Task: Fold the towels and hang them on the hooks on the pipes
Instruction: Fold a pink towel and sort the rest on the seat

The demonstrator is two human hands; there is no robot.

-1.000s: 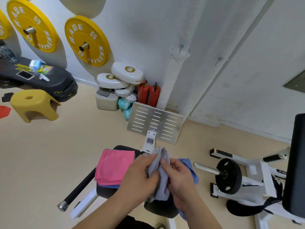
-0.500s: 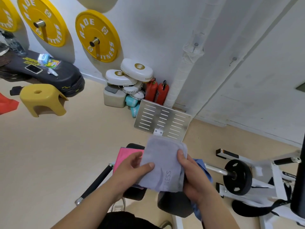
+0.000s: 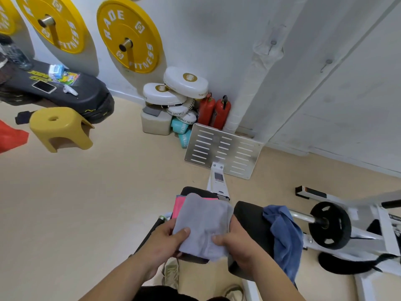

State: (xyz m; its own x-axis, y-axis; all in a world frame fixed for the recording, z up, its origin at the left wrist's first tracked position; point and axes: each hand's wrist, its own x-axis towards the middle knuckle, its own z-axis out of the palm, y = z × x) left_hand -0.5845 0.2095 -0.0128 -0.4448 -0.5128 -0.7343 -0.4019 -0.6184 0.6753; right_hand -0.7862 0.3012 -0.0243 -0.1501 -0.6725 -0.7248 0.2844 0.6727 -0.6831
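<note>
A folded pale grey towel [image 3: 204, 224] is held flat in front of me. My left hand [image 3: 165, 242] pinches its near left corner with the thumb on top. My right hand [image 3: 238, 242] grips its near right edge. A pink towel [image 3: 179, 206] lies under it on a black machine pad [image 3: 195, 190]. A blue towel [image 3: 284, 233] hangs over the black roller pad [image 3: 249, 222] to the right. Two white pipes run up the wall, each with a small hook: one hook [image 3: 272, 45] on the wrapped pipe [image 3: 253, 79], another hook [image 3: 326, 64] further right.
A perforated metal footplate [image 3: 223, 151] leans below the pipes, with red fire extinguishers [image 3: 214, 111] and white boxing pads [image 3: 182, 88] beside it. A yellow stool [image 3: 60, 127] stands left on the beige floor. A white weight machine with a black plate [image 3: 329, 224] is at the right.
The grey towel went from bunched between both hands to a flat folded square held at its near edge. My view has moved closer to the wall.
</note>
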